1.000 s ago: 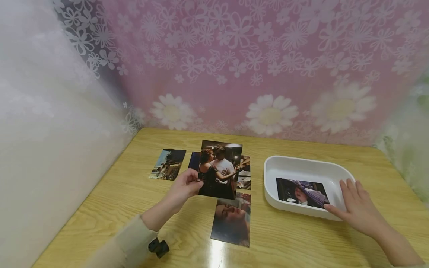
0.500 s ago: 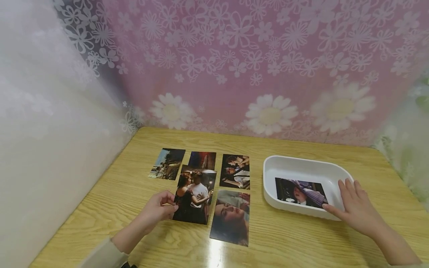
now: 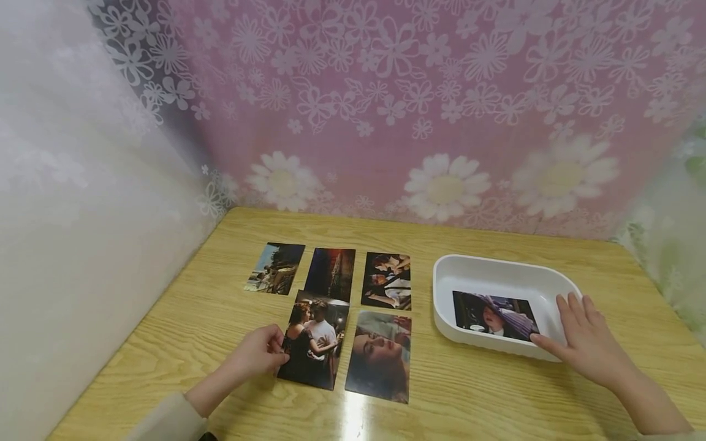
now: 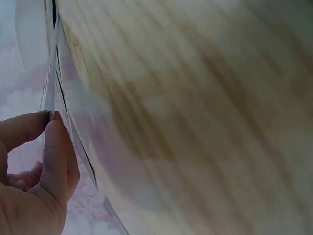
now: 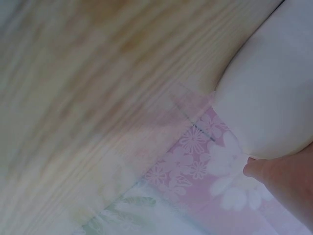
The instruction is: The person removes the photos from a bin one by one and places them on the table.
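Observation:
At its left edge, my left hand [image 3: 255, 354] pinches a photo card [image 3: 311, 346] of a couple dancing, low over the table. The left wrist view shows the card's thin edge [image 4: 52, 68] between thumb and forefinger. Its top overlaps the lower edge of a red-and-blue photo [image 3: 331, 272]; a photo of a reclining face [image 3: 378, 361] lies just to its right. My right hand [image 3: 592, 346] rests on the right end of a white tray [image 3: 504, 264], fingers fairly straight and thumb at the near rim. Inside lies a photo with a striped purple hat [image 3: 493, 315].
Two more photos complete the back row: a sunny outdoor scene [image 3: 276, 269] at left and a dark picture of people [image 3: 387, 280] at right. Bare wood table [image 3: 458, 398] extends in front of the tray. A pink flowered backdrop [image 3: 353, 122] stands behind.
My left hand has brought the dancing-couple photo down and toward the left and front, uncovering the back-row photos. The right hand stays on the tray.

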`<state>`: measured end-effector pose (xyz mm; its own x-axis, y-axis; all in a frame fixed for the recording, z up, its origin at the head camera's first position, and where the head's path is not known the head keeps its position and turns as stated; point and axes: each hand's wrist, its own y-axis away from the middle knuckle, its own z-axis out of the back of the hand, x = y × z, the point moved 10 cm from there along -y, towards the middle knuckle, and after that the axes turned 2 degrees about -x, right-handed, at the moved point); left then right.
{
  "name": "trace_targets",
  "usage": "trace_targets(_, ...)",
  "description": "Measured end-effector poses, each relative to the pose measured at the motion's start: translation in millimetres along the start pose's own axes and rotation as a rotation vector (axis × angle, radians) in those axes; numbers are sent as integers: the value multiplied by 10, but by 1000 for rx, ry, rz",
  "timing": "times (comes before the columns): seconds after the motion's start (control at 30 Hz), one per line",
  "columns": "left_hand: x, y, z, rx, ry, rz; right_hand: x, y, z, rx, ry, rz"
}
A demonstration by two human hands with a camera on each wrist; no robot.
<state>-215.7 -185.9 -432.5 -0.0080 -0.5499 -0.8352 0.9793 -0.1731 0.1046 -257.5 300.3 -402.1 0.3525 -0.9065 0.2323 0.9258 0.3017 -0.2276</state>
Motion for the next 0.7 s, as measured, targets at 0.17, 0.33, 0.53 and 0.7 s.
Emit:
trace_targets(0.17, -69, -20, -27, -16, -241, -23, 1, 8, 5, 3, 3, -3)
trace_targets(0.33, -25, -55, -16, -11, -397, 19, 6, -4, 2, 4, 8, -2)
trace_targets(0.53, -9, -88, -14, 24, -498, 26, -1, -16, 2, 1, 10, 1)
trace_targets(0.7, 4, -98, -38, 59, -513, 49, 7, 2, -1, -4, 10, 4)
